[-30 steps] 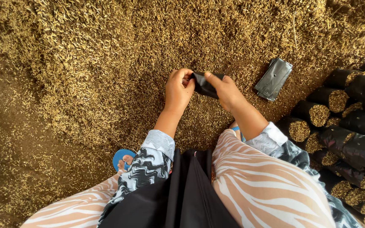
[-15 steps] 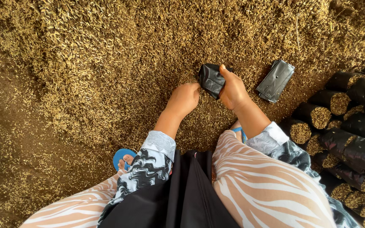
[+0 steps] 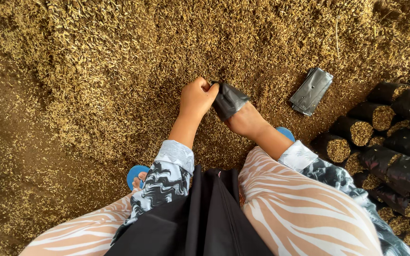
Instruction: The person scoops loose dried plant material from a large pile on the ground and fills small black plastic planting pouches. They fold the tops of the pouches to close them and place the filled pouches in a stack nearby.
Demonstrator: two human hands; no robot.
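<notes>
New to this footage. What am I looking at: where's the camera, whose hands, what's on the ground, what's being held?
There is no machine here. One camera sits on a person's head and looks down, so you see that person's own arms, patterned sleeves and knees at the bottom of the picture.

The ground is covered by a big heap of husks, golden brown and loose.

Both hands meet at the foot of the heap. The left hand is closed in a fist at the edge of a small black plastic bag. The right hand grips the same bag from below.

To the right lies a flat pack of empty black bags, apart from the hands. Further right is a stack of filled black bags, lying on their sides with husk showing at the open ends. A blue sandal peeks out by the left knee.
</notes>
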